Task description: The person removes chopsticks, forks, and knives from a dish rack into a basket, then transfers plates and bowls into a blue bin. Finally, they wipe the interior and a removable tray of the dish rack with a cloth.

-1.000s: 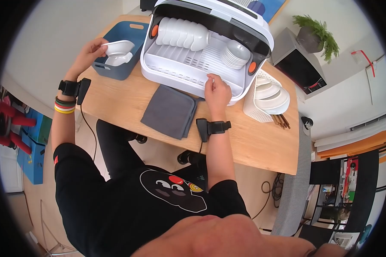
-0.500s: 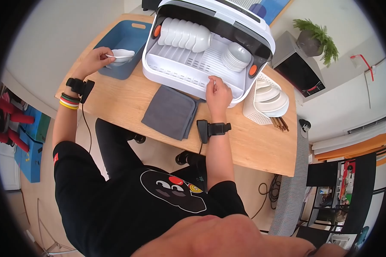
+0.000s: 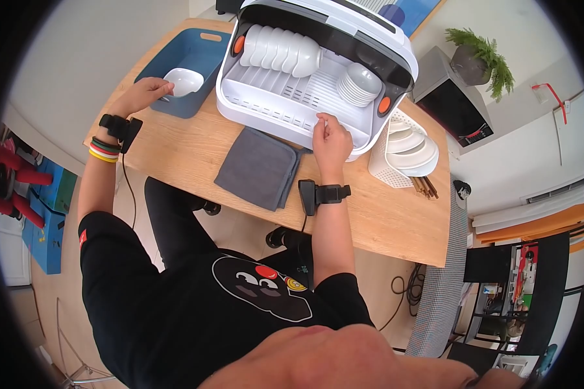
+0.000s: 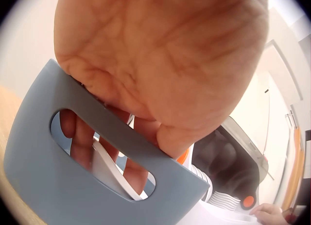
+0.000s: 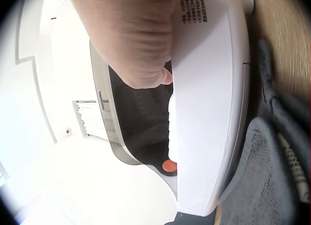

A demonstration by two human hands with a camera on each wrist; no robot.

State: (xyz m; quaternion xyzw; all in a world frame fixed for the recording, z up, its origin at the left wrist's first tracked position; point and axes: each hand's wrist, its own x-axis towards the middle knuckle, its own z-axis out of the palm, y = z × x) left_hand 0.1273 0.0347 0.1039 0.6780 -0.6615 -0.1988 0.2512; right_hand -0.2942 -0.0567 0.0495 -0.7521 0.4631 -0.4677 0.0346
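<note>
At the near edge of the blue basin (image 3: 194,50), my left hand (image 3: 144,94) holds a small white bowl (image 3: 183,82) by its rim. The bowl's hollow faces up. In the left wrist view, the fingers (image 4: 81,152) reach down inside the basin wall and show through its handle slot, around the bowl's white side (image 4: 111,169). My right hand (image 3: 332,141) rests at the front rim of the white dish cabinet (image 3: 266,122), fingers loosely curled and holding nothing. Inside the cabinet stand a row of white bowls (image 3: 280,52) and a stack of small white dishes (image 3: 357,85).
A folded grey cloth (image 3: 256,170) lies in front of the cabinet. To its right stands a white perforated basket (image 3: 386,162) with plates (image 3: 412,149) and chopsticks (image 3: 425,187). The cabinet's dark lid (image 3: 344,45) is raised. Farther right is a microwave (image 3: 457,97).
The white bowl in my left hand was tilted above the basin; it has come down nearer the basin's front edge and turned hollow side up. My right hand stays at the cabinet rim.
</note>
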